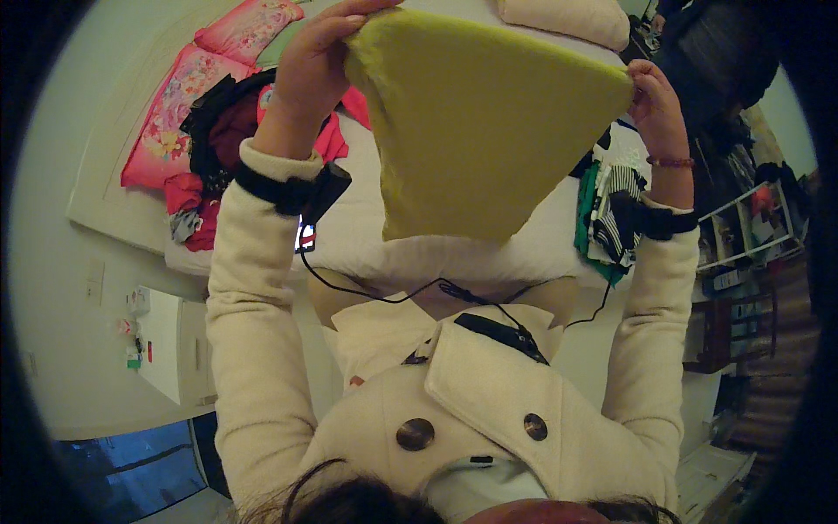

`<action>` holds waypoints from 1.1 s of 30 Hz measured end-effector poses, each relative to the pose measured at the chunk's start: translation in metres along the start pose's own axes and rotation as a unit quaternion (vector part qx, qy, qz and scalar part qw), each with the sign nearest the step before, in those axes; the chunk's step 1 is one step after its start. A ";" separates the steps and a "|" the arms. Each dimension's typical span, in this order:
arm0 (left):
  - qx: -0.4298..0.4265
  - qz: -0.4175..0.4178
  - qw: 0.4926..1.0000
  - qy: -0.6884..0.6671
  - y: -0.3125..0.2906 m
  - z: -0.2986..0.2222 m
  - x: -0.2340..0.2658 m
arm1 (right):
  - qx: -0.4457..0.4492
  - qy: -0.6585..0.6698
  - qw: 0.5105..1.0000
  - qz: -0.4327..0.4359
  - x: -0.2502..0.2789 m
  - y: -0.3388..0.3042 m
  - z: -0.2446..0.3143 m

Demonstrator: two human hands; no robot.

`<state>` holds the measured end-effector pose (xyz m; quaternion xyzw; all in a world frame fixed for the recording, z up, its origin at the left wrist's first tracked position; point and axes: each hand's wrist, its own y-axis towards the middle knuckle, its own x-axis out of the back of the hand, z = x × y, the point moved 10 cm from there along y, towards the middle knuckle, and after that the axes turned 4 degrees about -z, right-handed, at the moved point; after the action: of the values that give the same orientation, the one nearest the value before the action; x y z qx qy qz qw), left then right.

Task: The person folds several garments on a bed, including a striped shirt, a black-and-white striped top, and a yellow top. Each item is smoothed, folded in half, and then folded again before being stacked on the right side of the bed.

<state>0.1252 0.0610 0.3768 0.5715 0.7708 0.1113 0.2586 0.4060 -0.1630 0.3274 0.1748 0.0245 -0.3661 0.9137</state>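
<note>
A yellow-green piece of fabric [476, 131], perhaps a garment, hangs spread out in the air over the bed. At its upper left corner my left hand [312, 65] is closed on the edge. My right hand [656, 105] pinches the upper right corner, fingers pressed together. The lower edge of the fabric hangs loose and narrower than the top. Whether it is folded double I cannot tell. Black straps sit round both my sleeves, and the left one carries a small dark device [327, 194] with a cable.
The white bed [349, 253] holds a jumbled heap of dark and red clothes [231, 131] on the left. A stack of folded clothes [611, 205] lies on the right. Pink floral pillows [170, 131] lie far left. A black cable [384, 299] crosses my lap. A white rack [751, 231] stands right.
</note>
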 end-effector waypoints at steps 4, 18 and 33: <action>0.016 0.024 0.999 0.037 0.000 0.007 -0.002 | -0.059 0.002 0.998 0.023 0.005 0.012 -0.024; 0.107 0.004 0.920 0.378 0.079 0.049 0.098 | -0.106 -0.114 0.986 0.056 -0.044 0.108 -0.073; -0.085 -0.122 0.964 0.219 0.024 0.021 0.090 | 0.092 -0.080 0.991 -0.045 -0.022 0.100 -0.027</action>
<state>0.1367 0.1506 0.3457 0.4109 0.8600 0.2666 0.1431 0.4595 -0.0719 0.3356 0.2266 -0.0750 -0.4205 0.8753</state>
